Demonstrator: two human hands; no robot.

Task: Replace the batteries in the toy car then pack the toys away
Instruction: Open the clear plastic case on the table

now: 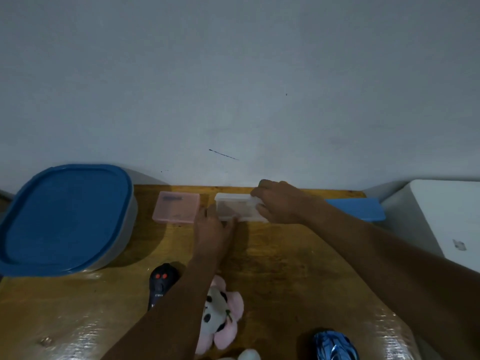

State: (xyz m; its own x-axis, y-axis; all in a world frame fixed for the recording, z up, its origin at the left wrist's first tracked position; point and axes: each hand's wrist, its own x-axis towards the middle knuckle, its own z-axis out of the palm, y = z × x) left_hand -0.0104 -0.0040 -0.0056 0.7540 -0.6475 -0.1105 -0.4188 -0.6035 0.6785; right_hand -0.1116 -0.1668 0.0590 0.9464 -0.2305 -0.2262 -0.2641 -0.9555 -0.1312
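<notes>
A small clear plastic box (235, 206) stands at the back of the wooden table, by the wall. My right hand (281, 201) grips its right end, fingers curled over the lid. My left hand (211, 226) holds the box's front left corner. A pink plastic box (176, 206) sits shut just to the left. Nearer me lie a black remote control (162, 283), a pink and white plush toy (220, 313) and the blue toy car (335, 345) at the bottom edge.
A large grey tub with a blue lid (65, 216) fills the table's left side. A flat blue lid (357, 207) lies at the back right beside a white container (436, 216). The wall runs right behind the boxes.
</notes>
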